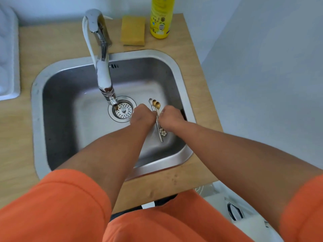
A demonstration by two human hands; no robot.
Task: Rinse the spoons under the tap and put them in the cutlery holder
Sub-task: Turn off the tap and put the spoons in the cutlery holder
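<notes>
Several long thin spoons [158, 117], gold and silver with flower-shaped ends, lie bunched on the floor of the steel sink [57, 102], right of the drain. My left hand [142, 116] and my right hand [170, 117] are both down in the sink, fingers curled around the spoons' handles from either side. The spoon bowls stick out beyond my hands, the flower ends below them. The chrome tap [103, 70] arches over the drain [122, 109]; no water shows. No cutlery holder is in view.
A yellow sponge [133, 31] and a yellow dish soap bottle [161, 18] stand behind the sink on the wooden counter [15, 130]. A white object [7, 55] sits at the far left. A white bag [244, 212] lies on the floor, lower right.
</notes>
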